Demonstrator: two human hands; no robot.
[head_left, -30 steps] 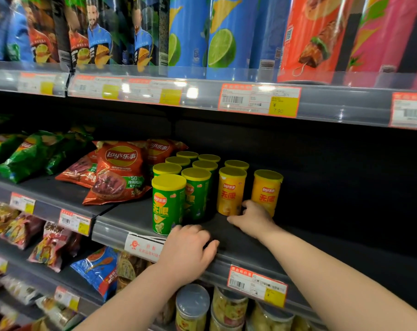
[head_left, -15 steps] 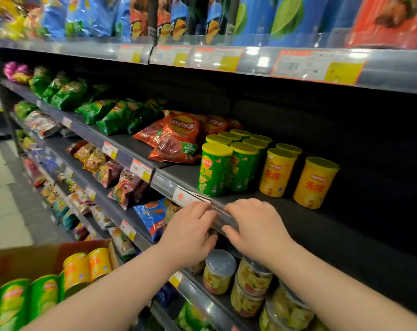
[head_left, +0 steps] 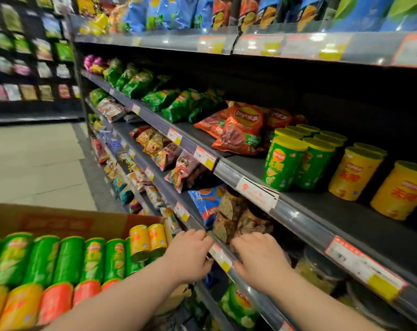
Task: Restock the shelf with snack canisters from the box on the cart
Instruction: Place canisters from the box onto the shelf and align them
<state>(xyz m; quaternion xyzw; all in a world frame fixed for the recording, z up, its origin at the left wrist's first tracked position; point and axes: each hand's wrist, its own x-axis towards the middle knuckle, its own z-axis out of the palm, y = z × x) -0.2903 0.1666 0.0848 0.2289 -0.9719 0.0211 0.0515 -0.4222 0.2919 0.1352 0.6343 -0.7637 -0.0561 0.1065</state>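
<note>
Left hand (head_left: pixel 190 254) and right hand (head_left: pixel 260 259) dropped from canister shelf (head_left: pixel 326 211) to lower rail (head_left: pixel 262 305).

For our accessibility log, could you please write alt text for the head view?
The left hand and right hand, both empty, are by a lower shelf rail, beside a cardboard box of green, yellow and orange canisters. Green canisters and yellow canisters stand on the shelf above.

Dark shelf (head_left: pixel 326 211): upright green canisters (head_left: pixel 284 163), yellow canisters (head_left: pixel 353 174), red chip bags (head_left: pixel 238 130)
</note>
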